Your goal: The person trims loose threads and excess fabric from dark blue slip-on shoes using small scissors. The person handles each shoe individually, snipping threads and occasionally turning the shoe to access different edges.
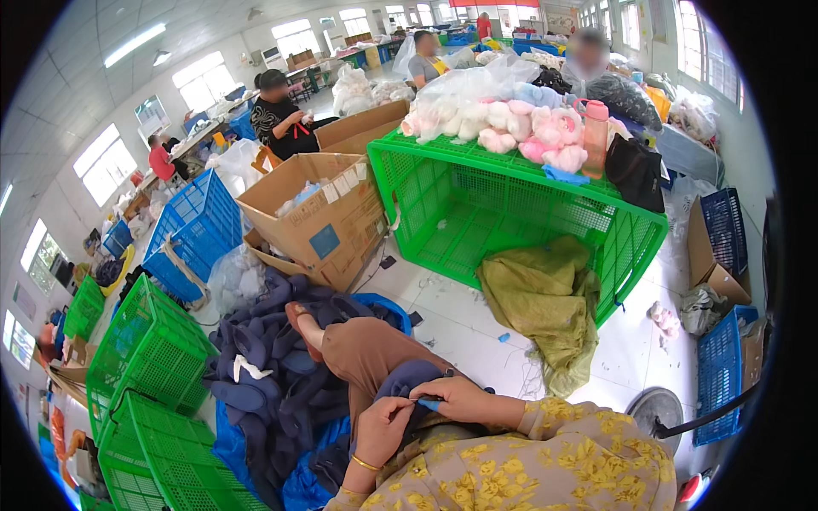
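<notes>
Close together, both grips pinch a soft navy piece on the lap.
From my remote feed I see the left grip (381, 432) and right grip (452, 400) with fingertips drawn in on the piece (411, 375), rounded and matte, lying over smooth brown trousers (362, 347); what sits between the fingertips is too small for me to make out. Left of the knee, a heap (277, 375) of similar plump, bent navy shapes spreads over a crinkled blue sheet (302, 487), with a knobbly white scrap (250, 369) on top. Ahead, I have a green lattice crate (520, 179) lying on its side, a limp olive sack (545, 298) draped over its edge, fluffy toys (558, 132) above, and a creased carton (315, 226) beside it.
</notes>
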Demonstrator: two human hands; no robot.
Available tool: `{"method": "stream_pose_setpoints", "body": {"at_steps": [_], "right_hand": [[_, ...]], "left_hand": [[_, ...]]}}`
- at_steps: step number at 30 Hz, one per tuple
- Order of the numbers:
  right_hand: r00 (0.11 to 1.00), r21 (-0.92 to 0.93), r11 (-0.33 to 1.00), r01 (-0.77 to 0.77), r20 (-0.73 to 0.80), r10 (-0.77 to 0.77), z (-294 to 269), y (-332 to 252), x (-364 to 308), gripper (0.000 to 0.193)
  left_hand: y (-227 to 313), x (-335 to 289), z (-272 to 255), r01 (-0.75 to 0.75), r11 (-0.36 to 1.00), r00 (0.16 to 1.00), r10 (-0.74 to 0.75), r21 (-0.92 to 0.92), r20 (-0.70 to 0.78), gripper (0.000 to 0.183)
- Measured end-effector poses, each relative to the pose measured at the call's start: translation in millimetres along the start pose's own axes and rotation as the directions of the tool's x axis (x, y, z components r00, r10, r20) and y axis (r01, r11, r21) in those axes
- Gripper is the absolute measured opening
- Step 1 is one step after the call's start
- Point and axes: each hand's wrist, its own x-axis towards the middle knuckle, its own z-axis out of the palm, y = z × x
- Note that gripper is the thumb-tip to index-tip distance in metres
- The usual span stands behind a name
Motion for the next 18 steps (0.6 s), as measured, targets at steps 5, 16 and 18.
{"method": "stream_pose_setpoints", "body": {"at_steps": [5, 16, 18], "right_hand": [[0.994, -0.12, 0.993, 0.023, 0.108, -0.01, -11, -4, 7, 0.051], [0.998, -0.137, 0.988, -0.064, 0.013, 0.067, -4, -15, 3, 0.015], [0.997, -0.133, 0.989, -0.064, -0.061, 0.056, 2, -14, 1, 0.015]], "left_hand": [[0, 9, -3, 0.081, 0.977, 0.996, -0.075, -0.195, 0.041, 0.008], [-21, 5, 14, 0.157, 0.934, 0.987, -0.141, -0.322, 0.072, 0.007], [-22, 4, 14, 0.174, 0.922, 0.985, -0.158, -0.347, 0.073, 0.007]]}}
